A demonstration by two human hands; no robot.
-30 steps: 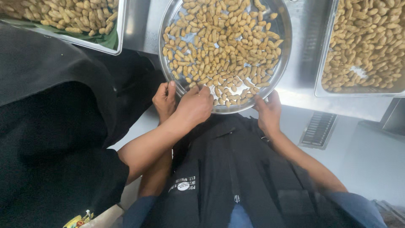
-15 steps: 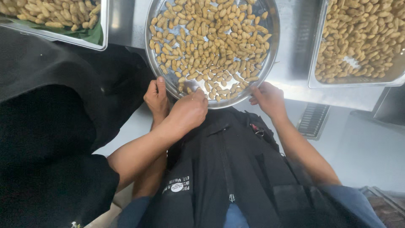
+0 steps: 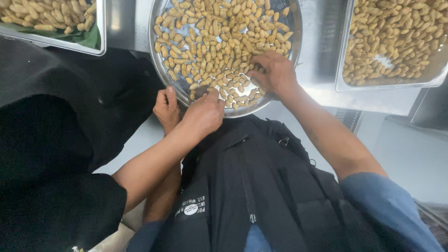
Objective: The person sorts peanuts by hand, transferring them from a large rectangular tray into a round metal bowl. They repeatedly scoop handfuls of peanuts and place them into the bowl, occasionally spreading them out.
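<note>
In round steel tray [image 3: 158,70]: peanuts [image 3: 210,42], right hand [image 3: 273,72] among them.

We see only part of the round metal tray [image 3: 158,70]: its far rim is cut by the top edge. Two rectangular trays [image 3: 100,32] [image 3: 343,60] run off the corners. A co-worker's hand [image 3: 204,114] hides our left hand's [image 3: 167,106] thumb side. Our right hand's [image 3: 273,72] fingertips sink among peanuts [image 3: 219,42], their grip unreadable.
</note>
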